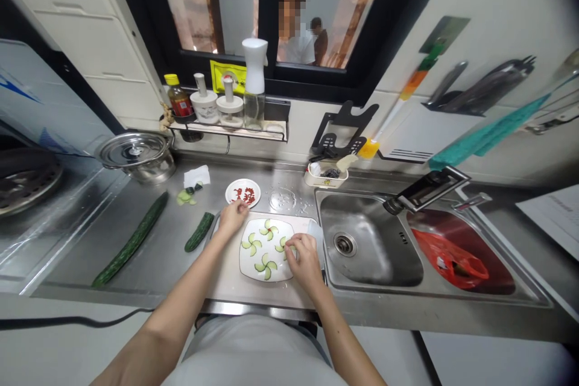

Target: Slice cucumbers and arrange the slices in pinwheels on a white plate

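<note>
A white squarish plate (268,246) lies on a pale cutting board (226,280), with several pinwheels of thin cucumber slices (265,266) on it. My right hand (305,258) reaches over the plate's right side, its fingertips pinched at the right pinwheel and partly covering it. Beyond the board, a small round white dish (228,190) holds chopped red pieces (246,194). My left hand (233,220) is at the dish's near edge, thumb and fingers closed together; whatever they hold is too small to make out. Left of the board lies a cut cucumber piece (199,232).
A whole cucumber (130,241), cucumber scraps (186,196) and white paper (197,176) lie on the left counter, near a lidded steel pot (138,154). At right are the sink (371,262) and a red bag (452,259). A condiment rack (235,130) hangs behind.
</note>
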Tool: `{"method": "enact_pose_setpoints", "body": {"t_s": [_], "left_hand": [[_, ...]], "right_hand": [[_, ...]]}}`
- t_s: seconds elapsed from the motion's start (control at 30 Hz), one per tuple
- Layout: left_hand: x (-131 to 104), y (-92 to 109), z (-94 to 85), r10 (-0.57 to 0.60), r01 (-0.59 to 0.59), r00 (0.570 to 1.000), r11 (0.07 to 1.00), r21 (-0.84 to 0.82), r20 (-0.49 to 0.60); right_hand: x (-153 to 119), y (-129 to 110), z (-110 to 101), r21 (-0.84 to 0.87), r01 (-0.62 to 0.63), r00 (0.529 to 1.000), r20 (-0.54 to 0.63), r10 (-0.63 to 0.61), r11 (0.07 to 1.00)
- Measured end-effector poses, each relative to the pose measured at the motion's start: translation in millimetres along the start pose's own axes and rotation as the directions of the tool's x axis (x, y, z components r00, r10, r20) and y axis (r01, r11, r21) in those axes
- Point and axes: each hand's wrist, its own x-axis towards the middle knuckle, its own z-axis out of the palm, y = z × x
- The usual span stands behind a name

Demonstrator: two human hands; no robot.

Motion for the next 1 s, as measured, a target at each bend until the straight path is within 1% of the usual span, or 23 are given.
{"method": "enact_pose_setpoints", "body": {"t_s": [0.07, 0.17, 0.27, 0.4, 0.47, 0.53, 0.73, 0.93, 1.0], "left_hand": [[14, -13, -9.3, -0.018, 0.02, 0.999, 0.998, 0.053, -0.05], [30, -24, -17.7, -0.036, 0.044, 0.998, 0.987, 0.156, -0.054], [41, -26, -19.9, -0.016, 0.018, 1.0, 0.964, 0.267, -0.008], [50, -20, -17.9, 0.037, -0.072, 0.994, 0.925, 0.374, 0.098], [52, -18, -16.4, 0.051, -0.1, 0.99, 0.916, 0.388, 0.134], [55, -17, -15.5, 0.054, -0.108, 0.987, 0.915, 0.389, 0.149], [58, -22, -15.9, 0.034, -0.082, 0.991, 0.913, 0.399, 0.126], [58, -23, -10.6, 0.074, -0.131, 0.984, 0.913, 0.387, 0.16], [59, -24, -9.2, 0.071, -0.123, 0.987, 0.915, 0.385, 0.147]], "right_hand": [[-1, 1, 0, 0.004, -0.013, 1.0, 0.006, 0.013, 1.0], [-2, 2, 1, 0.007, -0.014, 1.0, 0.009, 0.014, 1.0], [-2, 3, 3, 0.004, -0.006, 1.0, 0.007, 0.006, 1.0], [-1, 4, 5, -0.004, -0.003, 1.0, 0.002, 0.003, 1.0], [-1, 5, 6, -0.01, -0.005, 1.0, 0.001, 0.005, 1.0], [-1, 6, 6, -0.018, -0.008, 1.0, -0.001, 0.008, 1.0], [-3, 10, 7, -0.056, -0.014, 1.0, -0.004, 0.014, 0.998], [-2, 9, 8, -0.051, -0.025, 1.0, 0.004, 0.025, 0.998], [-1, 8, 7, -0.041, -0.022, 1.0, 0.004, 0.023, 0.999]]}}
